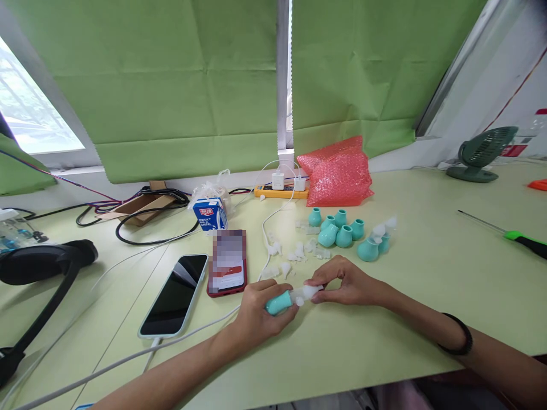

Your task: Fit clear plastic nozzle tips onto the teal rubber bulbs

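My left hand (pixel 260 310) is closed around a turquoise bulb-shaped piece (pixel 278 303), held just above the table. From the piece's right end sticks a translucent white part (pixel 299 295). My right hand (pixel 342 282) pinches the far end of this translucent part between thumb and fingers. Beyond my hands stand several turquoise bulb-shaped pieces (pixel 328 234) with open necks. One turquoise piece (pixel 368 249) lies to their right beside translucent white parts (pixel 387 226). Loose translucent bits (pixel 299 250) are scattered between my hands and the group.
Left of my hands lie a phone with a red case (pixel 231 262) and a phone with a pale case (pixel 175 296), with a white cable (pixel 192 333) crossing the table. Behind are a blue milk carton (pixel 210 214), an orange power strip (pixel 267 192) and red bubble wrap (pixel 339 176). A screwdriver (pixel 513 234) lies right.
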Demonstrator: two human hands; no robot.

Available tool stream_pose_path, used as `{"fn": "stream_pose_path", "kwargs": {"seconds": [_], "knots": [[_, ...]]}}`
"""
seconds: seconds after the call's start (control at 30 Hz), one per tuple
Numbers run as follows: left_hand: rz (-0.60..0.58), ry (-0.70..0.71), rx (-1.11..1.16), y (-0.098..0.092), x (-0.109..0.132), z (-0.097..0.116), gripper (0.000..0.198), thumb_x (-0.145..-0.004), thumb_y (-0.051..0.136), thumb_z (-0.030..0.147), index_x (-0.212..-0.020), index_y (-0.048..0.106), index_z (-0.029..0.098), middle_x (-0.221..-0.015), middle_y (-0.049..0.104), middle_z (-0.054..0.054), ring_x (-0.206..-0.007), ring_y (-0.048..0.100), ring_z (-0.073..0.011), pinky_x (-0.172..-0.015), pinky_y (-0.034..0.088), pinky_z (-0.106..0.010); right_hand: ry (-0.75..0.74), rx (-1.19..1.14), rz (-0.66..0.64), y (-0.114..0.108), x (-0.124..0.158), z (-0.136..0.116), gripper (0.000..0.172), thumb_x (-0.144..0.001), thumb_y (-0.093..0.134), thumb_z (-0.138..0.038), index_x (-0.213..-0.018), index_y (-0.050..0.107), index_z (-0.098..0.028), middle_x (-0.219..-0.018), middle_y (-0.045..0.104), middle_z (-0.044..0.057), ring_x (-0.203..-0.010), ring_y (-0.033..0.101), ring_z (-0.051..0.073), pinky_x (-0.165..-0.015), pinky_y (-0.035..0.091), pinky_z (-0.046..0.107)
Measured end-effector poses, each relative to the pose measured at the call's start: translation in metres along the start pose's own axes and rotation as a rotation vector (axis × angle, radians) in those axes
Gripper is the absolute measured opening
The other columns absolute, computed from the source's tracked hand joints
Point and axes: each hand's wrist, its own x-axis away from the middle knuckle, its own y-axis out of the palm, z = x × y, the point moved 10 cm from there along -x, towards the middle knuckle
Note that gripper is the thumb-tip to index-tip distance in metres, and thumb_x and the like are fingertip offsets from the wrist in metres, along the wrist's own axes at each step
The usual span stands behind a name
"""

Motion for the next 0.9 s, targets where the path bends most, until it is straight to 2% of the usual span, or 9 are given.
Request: {"fn": "stream_pose_path", "kwargs": {"seconds": [0.37, 0.53, 0.73, 0.9], "knots": [[-0.015, 0.069, -0.043, -0.001, -0.002, 0.011, 0.018, -0.073, 0.05, 0.025, -0.07, 0.062, 0.012, -0.048, 0.046, -0.001, -0.043, 0.041, -0.0091, -0.041, 0.03, -0.02, 0.074, -0.085, -0.011, 0.009, 0.0, 0.017, 0.019, -0.065, 0.065, -0.029, -0.076, 0.07, -0.014, -0.064, 0.067, 0.003, -0.054, 0.056, 0.013, -0.047, 0.043, 0.022], [-0.025, 0.072, -0.046, -0.001, -0.001, 0.011, 0.019, -0.073, 0.05, 0.025, -0.068, 0.062, 0.012, -0.048, 0.044, 0.0, -0.043, 0.039, -0.0091, -0.041, 0.029, -0.021, 0.103, -0.105, 0.0, 0.011, 0.001, 0.021, 0.019, -0.064, 0.066, -0.028, -0.073, 0.07, -0.012, -0.059, 0.064, 0.003, -0.05, 0.052, 0.011, -0.045, 0.041, 0.022], [0.03, 0.019, 0.023, -0.003, -0.001, 0.003, 0.016, -0.071, 0.054, 0.025, -0.076, 0.062, 0.012, -0.054, 0.056, -0.003, -0.047, 0.049, -0.0108, -0.045, 0.036, -0.02, 0.171, -0.19, 0.058, 0.007, 0.002, 0.025, 0.022, -0.06, 0.069, -0.025, -0.08, 0.069, -0.014, -0.065, 0.067, 0.004, -0.054, 0.055, 0.013, -0.049, 0.044, 0.023], [0.053, -0.035, 0.031, -0.003, 0.0, -0.005, 0.017, -0.068, 0.059, 0.026, -0.08, 0.061, 0.014, -0.061, 0.061, -0.003, -0.054, 0.054, -0.0126, -0.05, 0.04, -0.022, 0.266, -0.298, 0.118, 0.005, 0.006, 0.038, 0.027, -0.056, 0.071, -0.022, -0.082, 0.069, -0.014, -0.071, 0.068, 0.006, -0.06, 0.059, 0.016, -0.055, 0.047, 0.026]]}}
